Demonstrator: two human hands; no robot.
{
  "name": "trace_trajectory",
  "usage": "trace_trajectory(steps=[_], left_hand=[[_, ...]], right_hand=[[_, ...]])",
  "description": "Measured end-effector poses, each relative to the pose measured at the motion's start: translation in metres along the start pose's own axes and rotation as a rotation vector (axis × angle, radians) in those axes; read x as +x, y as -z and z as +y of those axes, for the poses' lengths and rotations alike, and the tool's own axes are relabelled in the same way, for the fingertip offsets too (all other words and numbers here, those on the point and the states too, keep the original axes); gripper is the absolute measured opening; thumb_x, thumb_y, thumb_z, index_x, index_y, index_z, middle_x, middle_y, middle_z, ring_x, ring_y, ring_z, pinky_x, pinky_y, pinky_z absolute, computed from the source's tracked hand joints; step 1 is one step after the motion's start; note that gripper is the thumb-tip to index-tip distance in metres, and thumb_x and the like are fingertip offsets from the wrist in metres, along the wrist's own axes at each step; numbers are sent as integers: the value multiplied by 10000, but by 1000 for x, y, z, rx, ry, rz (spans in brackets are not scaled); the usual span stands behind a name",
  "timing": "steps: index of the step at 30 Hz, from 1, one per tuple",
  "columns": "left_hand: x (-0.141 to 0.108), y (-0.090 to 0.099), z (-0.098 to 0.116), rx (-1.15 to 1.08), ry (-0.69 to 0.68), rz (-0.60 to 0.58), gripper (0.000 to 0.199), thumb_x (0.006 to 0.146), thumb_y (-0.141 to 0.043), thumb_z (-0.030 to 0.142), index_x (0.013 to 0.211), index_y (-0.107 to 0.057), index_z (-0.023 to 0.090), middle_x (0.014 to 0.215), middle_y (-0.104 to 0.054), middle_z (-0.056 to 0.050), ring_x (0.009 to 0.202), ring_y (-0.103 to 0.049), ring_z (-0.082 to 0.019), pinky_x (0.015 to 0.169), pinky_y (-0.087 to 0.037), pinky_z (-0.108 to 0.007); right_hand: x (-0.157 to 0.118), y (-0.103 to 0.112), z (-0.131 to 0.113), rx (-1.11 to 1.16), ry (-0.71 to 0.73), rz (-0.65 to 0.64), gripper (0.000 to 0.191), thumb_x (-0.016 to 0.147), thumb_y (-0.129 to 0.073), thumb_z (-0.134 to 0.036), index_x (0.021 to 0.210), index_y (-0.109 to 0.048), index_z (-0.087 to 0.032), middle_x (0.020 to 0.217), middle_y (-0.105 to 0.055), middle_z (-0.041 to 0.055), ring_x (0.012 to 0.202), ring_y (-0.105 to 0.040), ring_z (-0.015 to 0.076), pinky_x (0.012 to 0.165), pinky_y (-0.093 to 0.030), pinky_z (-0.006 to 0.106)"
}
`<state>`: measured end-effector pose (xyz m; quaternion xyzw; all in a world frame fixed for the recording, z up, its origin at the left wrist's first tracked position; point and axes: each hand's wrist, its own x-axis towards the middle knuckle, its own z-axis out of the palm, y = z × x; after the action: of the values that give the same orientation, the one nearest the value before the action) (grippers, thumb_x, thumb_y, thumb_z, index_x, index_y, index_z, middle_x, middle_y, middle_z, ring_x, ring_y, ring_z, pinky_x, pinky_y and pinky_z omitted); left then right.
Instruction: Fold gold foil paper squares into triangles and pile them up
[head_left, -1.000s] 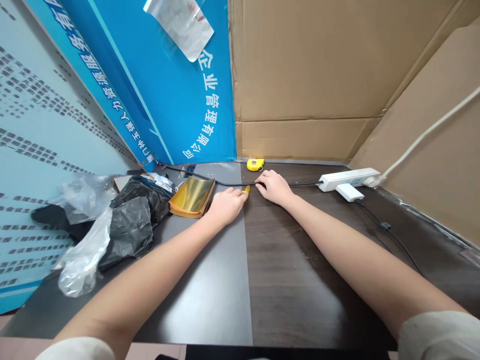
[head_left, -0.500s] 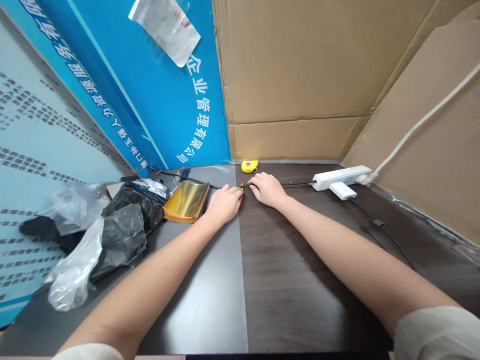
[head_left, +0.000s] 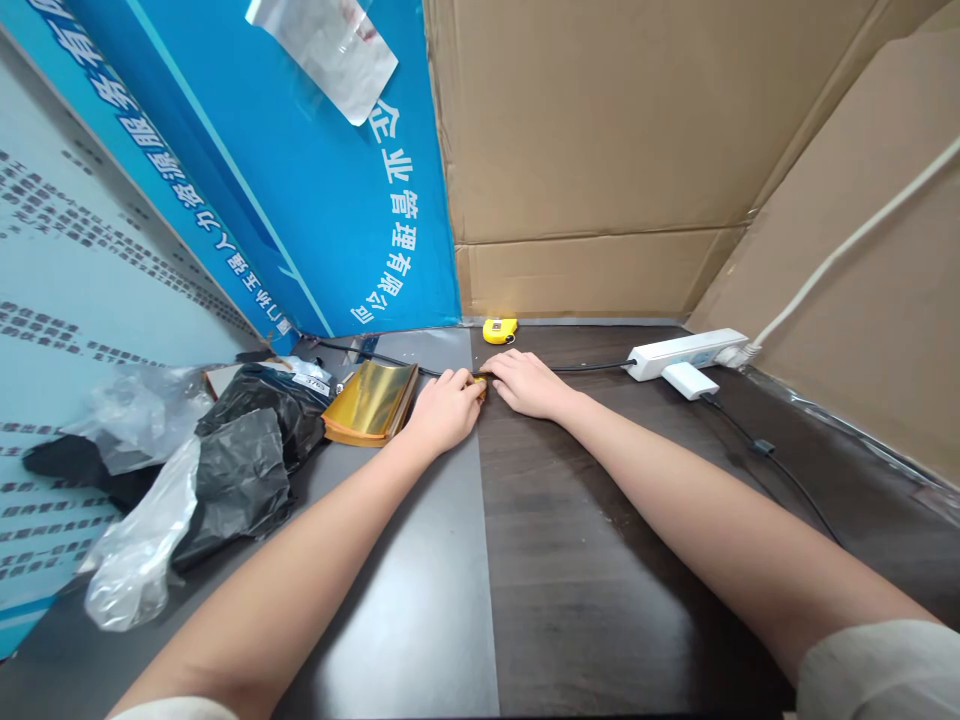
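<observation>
Near the back middle of the table, my left hand [head_left: 448,410] has its fingers closed on a small yellow-orange item [head_left: 481,388], mostly hidden by the fingers. My right hand [head_left: 521,382] lies just to its right, palm down, fingertips pressed together at the black cable [head_left: 592,367]; what they hold, if anything, is hidden. The cable runs behind both hands. A stack of shiny gold sheets [head_left: 373,400] lies left of my left hand. Behind my right hand, a yellow tape measure [head_left: 499,331] rests by the cardboard wall.
Crumpled black plastic bags [head_left: 244,460] and clear plastic [head_left: 142,560] lie on the left. On the right stands a white power strip [head_left: 686,352] with a plugged-in white adapter [head_left: 690,381]. A blue printed board [head_left: 300,180] and cardboard panels [head_left: 585,130] rise behind the dark table [head_left: 585,590].
My right hand has shifted slightly left, nearer my left hand and the small yellow-orange item. The camera view has moved a little.
</observation>
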<state>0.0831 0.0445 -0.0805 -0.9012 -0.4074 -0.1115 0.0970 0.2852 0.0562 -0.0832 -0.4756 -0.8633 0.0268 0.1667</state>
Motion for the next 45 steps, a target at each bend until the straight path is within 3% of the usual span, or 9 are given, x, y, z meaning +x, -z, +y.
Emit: trace_trajectory(steps=[8, 17, 25, 31, 38, 41, 45], left_hand=[[-4, 1, 1, -17, 36, -15, 311, 1035, -468, 267, 1194, -730, 217, 1209, -724, -75, 1052, -627, -231, 948, -478, -369], [0, 4, 0, -9, 57, -47, 340, 1039, -438, 293, 1223, -723, 259, 1279, -667, -59, 1108, -588, -244, 928, -480, -381], [-1, 7, 0, -3, 72, -68, 360, 1033, -450, 362, 1309, -667, 279, 1174, -622, -86, 1084, -555, -272, 837, -481, -390], [-3, 7, 0, -12, 64, -48, 354, 1029, -450, 341, 1304, -655, 251, 1182, -632, -84, 1105, -560, -269, 888, -484, -394], [-3, 5, -4, -35, 109, 41, 346, 993, -441, 199, 1241, -681, 193, 1118, -658, -93, 1038, -602, -242, 937, -492, -372], [-1, 2, -7, -57, 112, 65, 339, 989, -438, 192, 1217, -688, 190, 1091, -661, -91, 1035, -612, -238, 934, -500, -361], [0, -2, -8, -84, 84, 75, 325, 998, -431, 224, 1182, -696, 182, 1083, -653, -97, 1048, -614, -244, 940, -499, -364]], right_hand=[[0, -1, 0, -2, -41, -5, 359, 993, -474, -186, 1332, -590, -163, 1386, -634, 120, 1274, -535, 280, 1062, -428, 462], [1, -2, 0, -4, -46, -36, 404, 1000, -458, -192, 1385, -562, -123, 1440, -595, 148, 1294, -521, 293, 1098, -413, 476], [2, -4, 1, -20, -40, -35, 448, 1008, -444, -212, 1436, -534, -119, 1509, -544, 132, 1334, -494, 312, 1120, -399, 503], [0, -4, 0, -26, -49, -31, 435, 1012, -448, -229, 1425, -555, -143, 1485, -571, 129, 1321, -520, 303, 1106, -422, 501], [-3, 21, -16, -98, -103, -35, 474, 992, -493, -208, 1452, -534, -101, 1552, -497, 152, 1403, -484, 316, 1199, -343, 534], [-26, 44, -36, -116, -105, -107, 451, 996, -520, -272, 1403, -591, -92, 1521, -528, 169, 1429, -472, 349, 1228, -287, 604], [-104, 64, -81, -139, -80, -102, 548, 1055, -391, -370, 1490, -501, -55, 1576, -452, 178, 1479, -422, 326, 1242, -314, 571]])
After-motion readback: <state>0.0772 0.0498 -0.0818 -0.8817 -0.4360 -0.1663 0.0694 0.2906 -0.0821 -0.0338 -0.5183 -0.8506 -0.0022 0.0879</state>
